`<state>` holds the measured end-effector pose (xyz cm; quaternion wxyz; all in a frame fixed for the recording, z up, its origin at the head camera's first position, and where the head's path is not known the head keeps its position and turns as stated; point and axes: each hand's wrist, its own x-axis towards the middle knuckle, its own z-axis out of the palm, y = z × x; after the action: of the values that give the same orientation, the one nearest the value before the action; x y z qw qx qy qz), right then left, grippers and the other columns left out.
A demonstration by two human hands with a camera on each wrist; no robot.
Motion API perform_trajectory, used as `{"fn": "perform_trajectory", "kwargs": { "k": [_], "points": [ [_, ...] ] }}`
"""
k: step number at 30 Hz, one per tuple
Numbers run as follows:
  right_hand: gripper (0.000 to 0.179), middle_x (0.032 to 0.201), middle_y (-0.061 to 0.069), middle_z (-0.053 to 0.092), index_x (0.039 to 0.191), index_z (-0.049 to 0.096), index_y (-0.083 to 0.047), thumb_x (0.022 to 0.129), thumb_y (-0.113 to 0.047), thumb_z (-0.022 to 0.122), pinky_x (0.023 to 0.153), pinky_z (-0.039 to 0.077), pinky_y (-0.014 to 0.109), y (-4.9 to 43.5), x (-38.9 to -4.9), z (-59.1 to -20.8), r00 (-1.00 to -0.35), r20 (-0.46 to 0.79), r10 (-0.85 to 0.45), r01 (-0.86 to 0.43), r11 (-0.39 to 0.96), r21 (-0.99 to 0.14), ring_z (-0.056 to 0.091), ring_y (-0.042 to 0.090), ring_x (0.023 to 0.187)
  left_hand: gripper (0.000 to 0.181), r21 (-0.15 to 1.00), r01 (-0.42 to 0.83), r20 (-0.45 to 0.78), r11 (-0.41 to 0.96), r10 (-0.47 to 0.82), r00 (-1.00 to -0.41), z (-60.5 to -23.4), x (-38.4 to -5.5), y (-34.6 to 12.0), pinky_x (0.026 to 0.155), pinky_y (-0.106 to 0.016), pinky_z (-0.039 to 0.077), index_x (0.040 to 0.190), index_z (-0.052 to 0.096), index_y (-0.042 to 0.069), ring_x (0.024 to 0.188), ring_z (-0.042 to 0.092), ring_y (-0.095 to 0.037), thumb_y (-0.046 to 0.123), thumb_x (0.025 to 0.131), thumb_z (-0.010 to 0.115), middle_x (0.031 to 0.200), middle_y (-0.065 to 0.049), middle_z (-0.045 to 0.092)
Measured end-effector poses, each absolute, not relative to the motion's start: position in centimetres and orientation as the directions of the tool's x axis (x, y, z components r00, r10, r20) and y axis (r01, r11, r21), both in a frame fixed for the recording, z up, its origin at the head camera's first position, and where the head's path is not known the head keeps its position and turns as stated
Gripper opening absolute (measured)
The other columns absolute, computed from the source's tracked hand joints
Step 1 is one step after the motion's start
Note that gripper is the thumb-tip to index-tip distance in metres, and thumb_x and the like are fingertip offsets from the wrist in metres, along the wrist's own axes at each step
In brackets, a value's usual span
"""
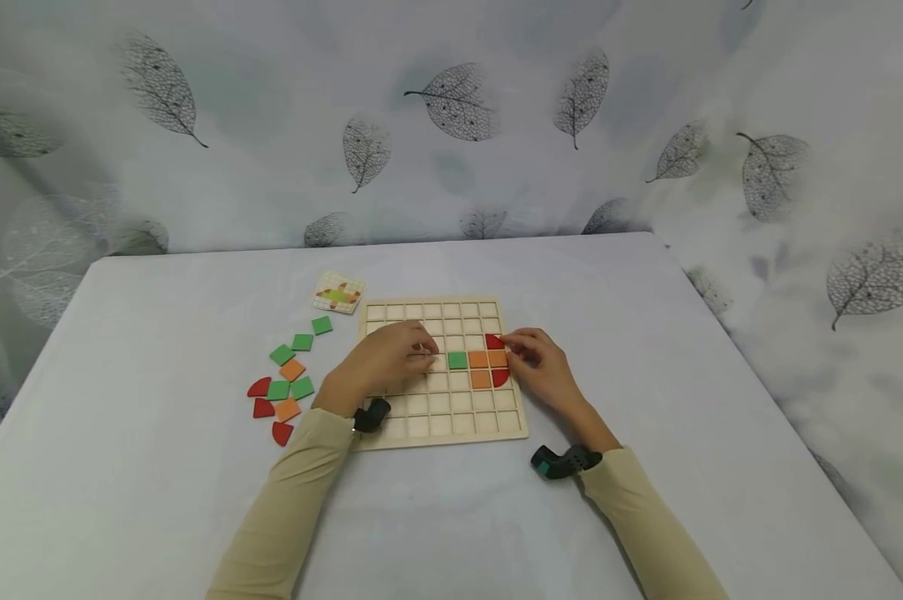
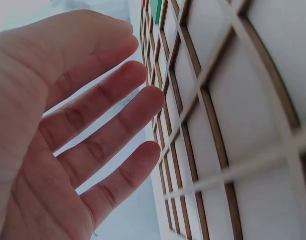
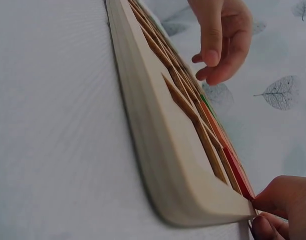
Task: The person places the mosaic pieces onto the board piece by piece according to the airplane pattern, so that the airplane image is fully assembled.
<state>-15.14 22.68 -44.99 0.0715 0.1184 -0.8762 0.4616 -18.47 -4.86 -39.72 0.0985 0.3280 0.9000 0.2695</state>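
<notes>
A wooden grid board [image 1: 526, 429] lies on the table. In its right part sit a green square [image 1: 457, 360], several orange squares [image 1: 480, 379], a red quarter-round piece [image 1: 494, 342] and another red quarter-round piece [image 1: 500, 378]. My left hand [image 1: 391, 354] hovers over the board's middle-left cells. In the left wrist view that hand [image 2: 87, 115] has its fingers loosely bent and spread, with nothing seen between them. My right hand [image 1: 544, 367] touches the board's right edge beside the red and orange pieces. The right wrist view shows its thumb and a bent finger [image 3: 280, 197] at that rim.
Left of the board lie loose green squares [image 1: 282, 355], orange squares [image 1: 288, 409] and red quarter-round pieces [image 1: 259, 387]. A small pattern card [image 1: 338, 292] lies behind the board's far left corner. A leaf-print cloth [image 1: 462, 100] rises behind the white table [image 1: 158, 333].
</notes>
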Motion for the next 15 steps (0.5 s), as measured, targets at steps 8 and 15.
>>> {"fn": "perform_trajectory", "kwargs": {
  "k": [8,15],
  "points": [
    [0.026,0.119,0.018,0.058,0.116,0.067,0.004,0.091,0.000,0.063,0.079,0.046,0.021,22.6,-15.0,-44.9,-0.963,0.229,-0.144,-0.270,0.550,-0.790,0.057,0.025,0.095,0.019,0.539,0.528,0.018,0.657,0.617,-0.787,-39.9,-18.5,-6.8,0.089,-0.037,0.050,0.109,0.071,0.008,0.101,0.062,-0.022,0.019,0.096,0.062,0.110,-0.005,0.065],
    [0.027,0.121,0.018,0.058,0.118,0.066,0.004,0.091,-0.001,0.063,0.080,0.047,0.021,22.6,-15.0,-45.0,-0.963,0.230,-0.142,-0.270,0.552,-0.789,0.057,0.026,0.097,0.018,0.536,0.522,0.039,0.664,0.598,-0.801,-40.0,-18.5,-8.4,0.090,-0.040,0.050,0.107,0.071,0.006,0.102,0.063,-0.025,0.017,0.096,0.062,0.111,-0.008,0.065]
  ]
}}
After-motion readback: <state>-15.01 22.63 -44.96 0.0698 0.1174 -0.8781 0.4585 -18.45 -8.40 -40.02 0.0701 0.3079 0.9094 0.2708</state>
